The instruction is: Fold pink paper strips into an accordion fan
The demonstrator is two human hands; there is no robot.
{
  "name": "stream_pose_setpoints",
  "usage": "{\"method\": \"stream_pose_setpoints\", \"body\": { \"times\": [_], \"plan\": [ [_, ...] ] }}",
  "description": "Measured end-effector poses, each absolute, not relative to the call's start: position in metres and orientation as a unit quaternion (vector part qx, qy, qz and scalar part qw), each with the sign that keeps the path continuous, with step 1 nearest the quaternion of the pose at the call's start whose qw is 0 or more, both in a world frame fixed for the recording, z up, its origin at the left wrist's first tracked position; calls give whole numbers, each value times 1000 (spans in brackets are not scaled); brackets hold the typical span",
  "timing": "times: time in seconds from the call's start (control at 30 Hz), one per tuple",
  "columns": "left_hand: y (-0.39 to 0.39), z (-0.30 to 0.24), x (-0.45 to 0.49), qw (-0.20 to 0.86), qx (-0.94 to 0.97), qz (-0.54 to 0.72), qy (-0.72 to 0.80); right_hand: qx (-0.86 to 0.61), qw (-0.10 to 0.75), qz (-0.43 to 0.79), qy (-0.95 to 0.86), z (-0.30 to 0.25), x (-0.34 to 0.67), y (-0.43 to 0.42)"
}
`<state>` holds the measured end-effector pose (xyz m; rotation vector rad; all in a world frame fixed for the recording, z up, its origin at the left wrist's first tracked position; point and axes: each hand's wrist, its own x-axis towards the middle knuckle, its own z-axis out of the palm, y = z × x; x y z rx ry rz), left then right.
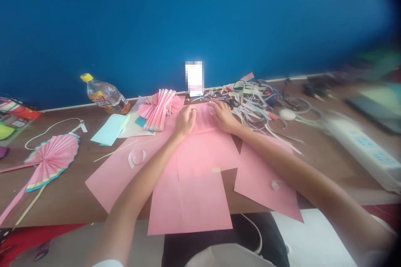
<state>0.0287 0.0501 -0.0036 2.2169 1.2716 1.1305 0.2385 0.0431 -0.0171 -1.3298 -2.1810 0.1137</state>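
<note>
Both my hands rest on the far end of a long pink paper sheet (200, 162) that runs from the table's front edge toward the blue wall. My left hand (184, 120) is curled, its fingers pressing the paper's far edge. My right hand (222, 114) lies beside it with fingers bent down on the same edge. Pleated pink paper fans (159, 108) lie just left of my left hand. More pink sheets lie at the left (115, 171) and at the right (266, 179).
A finished pink fan with a blue rim (52, 158) lies at the left, a plastic bottle (105, 96) on its side by the wall. A heap of paper strips and cables (260, 102) is at the right, with a white power strip (363, 150). Light blue paper (109, 130) is nearby.
</note>
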Motion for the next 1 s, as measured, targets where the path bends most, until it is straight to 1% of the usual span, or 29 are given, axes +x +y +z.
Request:
{"method": "stream_pose_setpoints", "body": {
  "times": [0.07, 0.1, 0.17, 0.23, 0.27, 0.33, 0.43, 0.5, 0.53, 0.6, 0.67, 0.73, 0.8, 0.87, 0.93, 1.0],
  "plan": [
    [52, -2, 25, 248, 734, 447, 448, -473, 339, 41, -812, -1, 245, 47],
    [53, -3, 23, 286, 709, 465, 447, -442, 334, 52, -831, 9, 248, 47],
    [58, -5, 21, 356, 660, 489, 446, -382, 280, 83, -877, 29, 254, 46],
    [63, -8, 19, 402, 628, 495, 446, -345, 185, 131, -911, 44, 258, 41],
    [64, -9, 18, 414, 622, 493, 447, -336, 138, 149, -920, 48, 259, 38],
    [65, -8, 18, 410, 625, 485, 454, -345, 75, 164, -921, 49, 260, 32],
    [59, 2, 20, 340, 688, 424, 481, -367, 40, 174, -913, 42, 258, 30],
    [53, 13, 22, 242, 766, 338, 490, -365, 42, 173, -914, 39, 257, 31],
    [50, 19, 24, 194, 808, 289, 475, -361, 46, 165, -917, 39, 257, 31],
    [45, 30, 29, 133, 880, 198, 410, -357, 45, 137, -923, 40, 257, 30],
    [42, 37, 32, 106, 925, 106, 349, -358, 34, 101, -928, 41, 256, 29],
    [39, 39, 34, 79, 942, 48, 323, -358, 23, 60, -931, 42, 254, 27],
    [36, 41, 35, 40, 946, 24, 320, -354, 15, 17, -935, 41, 252, 25],
    [33, 44, 36, -1, 947, 28, 321, -354, 20, -15, -935, 43, 251, 25],
    [31, 51, 35, -31, 943, 50, 327, -363, 44, -26, -931, 47, 253, 26],
    [30, 61, 32, -51, 936, 76, 340, -377, 86, -32, -922, 55, 256, 28]
  ]
}}
